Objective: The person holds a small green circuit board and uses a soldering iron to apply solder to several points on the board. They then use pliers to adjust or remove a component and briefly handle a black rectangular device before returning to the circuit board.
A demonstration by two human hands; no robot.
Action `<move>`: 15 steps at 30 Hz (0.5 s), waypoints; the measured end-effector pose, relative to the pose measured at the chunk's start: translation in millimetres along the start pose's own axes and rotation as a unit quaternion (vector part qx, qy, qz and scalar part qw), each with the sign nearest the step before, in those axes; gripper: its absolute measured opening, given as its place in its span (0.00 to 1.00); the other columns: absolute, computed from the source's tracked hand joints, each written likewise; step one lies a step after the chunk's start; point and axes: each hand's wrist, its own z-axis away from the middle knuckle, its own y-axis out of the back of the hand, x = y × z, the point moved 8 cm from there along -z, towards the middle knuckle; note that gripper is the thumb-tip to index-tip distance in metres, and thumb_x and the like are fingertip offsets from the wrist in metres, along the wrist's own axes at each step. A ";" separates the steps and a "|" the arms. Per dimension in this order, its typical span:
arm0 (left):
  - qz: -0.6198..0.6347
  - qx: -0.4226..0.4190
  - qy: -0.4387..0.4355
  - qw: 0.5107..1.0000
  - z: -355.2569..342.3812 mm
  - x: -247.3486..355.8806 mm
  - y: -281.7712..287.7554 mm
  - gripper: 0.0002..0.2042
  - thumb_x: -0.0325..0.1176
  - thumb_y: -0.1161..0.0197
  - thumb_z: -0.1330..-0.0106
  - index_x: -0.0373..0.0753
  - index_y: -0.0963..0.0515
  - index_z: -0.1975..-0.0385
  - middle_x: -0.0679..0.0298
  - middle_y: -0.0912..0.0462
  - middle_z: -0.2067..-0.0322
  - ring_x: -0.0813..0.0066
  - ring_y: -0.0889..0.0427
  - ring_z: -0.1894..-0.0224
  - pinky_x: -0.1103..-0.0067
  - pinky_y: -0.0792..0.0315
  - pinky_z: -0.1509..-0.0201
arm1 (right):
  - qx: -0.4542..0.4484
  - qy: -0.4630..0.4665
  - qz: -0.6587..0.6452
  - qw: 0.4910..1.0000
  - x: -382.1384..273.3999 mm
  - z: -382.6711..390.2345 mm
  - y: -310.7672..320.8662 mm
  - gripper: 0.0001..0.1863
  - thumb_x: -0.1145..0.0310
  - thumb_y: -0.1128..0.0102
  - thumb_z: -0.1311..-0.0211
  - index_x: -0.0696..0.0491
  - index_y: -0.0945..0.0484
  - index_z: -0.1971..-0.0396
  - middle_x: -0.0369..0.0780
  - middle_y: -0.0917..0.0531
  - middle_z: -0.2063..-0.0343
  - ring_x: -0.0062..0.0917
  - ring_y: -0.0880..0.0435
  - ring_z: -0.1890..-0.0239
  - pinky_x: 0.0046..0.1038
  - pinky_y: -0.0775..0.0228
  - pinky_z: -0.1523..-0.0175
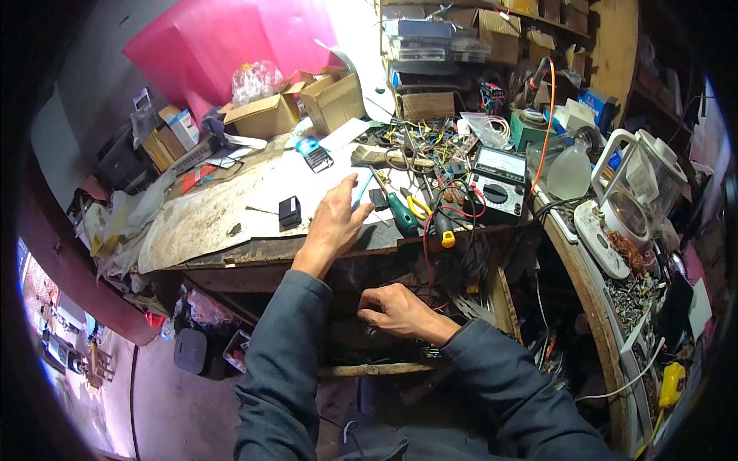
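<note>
My left hand [336, 223] rests at the front edge of the worn workbench [207, 219], fingers spread and pointing toward the tools, holding nothing. A green-handled screwdriver [400, 211] and a small blue tool [363, 192] lie just right of its fingertips. A small black box [290, 210] sits to its left. My right hand [393, 310] is lower, inside the open dark drawer [430, 307] under the bench, fingers curled among wires and parts. What it grips, if anything, is hidden.
A multimeter [498, 183] with red and black leads lies right of the tools. Cardboard boxes [265, 115] and a pink sheet stand at the back. A white jug appliance [630, 192], a plastic bottle [570, 170] and a tray of screws [634, 296] crowd the right side.
</note>
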 end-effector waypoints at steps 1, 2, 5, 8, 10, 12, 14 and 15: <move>0.019 -0.015 0.009 1.000 -6.6 0.6 -7.3 0.29 0.39 0.33 0.35 0.31 0.32 0.38 0.39 0.20 0.48 0.42 0.20 0.45 0.62 0.25 0.43 | 0.005 0.003 -0.006 1.000 0.0 0.5 1.5 0.11 0.66 0.36 0.39 0.60 0.19 0.66 0.51 0.16 0.72 0.45 0.15 0.68 0.39 0.25 0.63; 0.008 -0.049 0.038 0.998 -10.8 -1.0 -15.0 0.29 0.38 0.32 0.36 0.31 0.32 0.38 0.38 0.19 0.52 0.42 0.18 0.49 0.63 0.24 0.46 | 0.011 0.006 -0.012 1.000 -0.1 1.0 2.9 0.11 0.66 0.36 0.39 0.60 0.19 0.66 0.51 0.16 0.72 0.45 0.15 0.68 0.39 0.25 0.63; -0.015 -0.098 0.016 0.995 -17.2 -1.2 -27.4 0.29 0.37 0.32 0.36 0.30 0.32 0.39 0.38 0.18 0.55 0.42 0.17 0.53 0.62 0.24 0.49 | 0.009 0.006 -0.023 1.000 -0.4 0.6 1.5 0.11 0.66 0.36 0.39 0.60 0.19 0.66 0.50 0.16 0.72 0.45 0.15 0.69 0.38 0.24 0.63; -0.027 -0.088 0.007 0.996 -20.6 -13.1 -32.0 0.28 0.37 0.32 0.37 0.30 0.30 0.40 0.38 0.17 0.58 0.43 0.17 0.55 0.62 0.24 0.50 | 0.005 -0.002 -0.035 0.999 0.9 0.9 0.3 0.11 0.66 0.36 0.39 0.59 0.18 0.66 0.50 0.16 0.73 0.43 0.15 0.70 0.38 0.24 0.63; -0.031 -0.037 0.008 0.999 -20.8 -10.1 -21.3 0.24 0.35 0.34 0.33 0.28 0.28 0.42 0.42 0.16 0.56 0.48 0.16 0.54 0.65 0.23 0.49 | 0.003 -0.009 -0.033 0.999 2.3 1.5 1.5 0.11 0.66 0.36 0.39 0.60 0.18 0.65 0.50 0.15 0.72 0.44 0.15 0.69 0.38 0.24 0.63; 0.227 0.030 0.106 0.968 -11.2 -21.8 -9.6 0.22 0.36 0.37 0.30 0.28 0.27 0.42 0.46 0.16 0.54 0.53 0.16 0.52 0.68 0.24 0.46 | 0.009 -0.015 -0.032 0.999 2.5 2.5 4.1 0.11 0.66 0.36 0.39 0.60 0.18 0.65 0.50 0.15 0.72 0.44 0.15 0.69 0.38 0.24 0.62; 0.498 0.016 0.211 0.841 9.9 -26.0 -3.6 0.20 0.37 0.42 0.24 0.28 0.27 0.42 0.51 0.16 0.52 0.58 0.17 0.47 0.68 0.25 0.40 | 0.027 -0.019 -0.037 0.999 0.4 4.8 9.2 0.11 0.66 0.36 0.39 0.59 0.18 0.65 0.50 0.15 0.71 0.43 0.14 0.68 0.37 0.24 0.62; 0.634 -0.042 0.229 0.737 22.9 -10.9 0.8 0.19 0.41 0.45 0.23 0.30 0.26 0.44 0.48 0.17 0.52 0.57 0.18 0.46 0.65 0.25 0.37 | 0.039 -0.033 -0.063 0.997 -0.1 4.8 15.1 0.11 0.66 0.36 0.38 0.59 0.17 0.65 0.50 0.15 0.71 0.41 0.13 0.67 0.37 0.23 0.61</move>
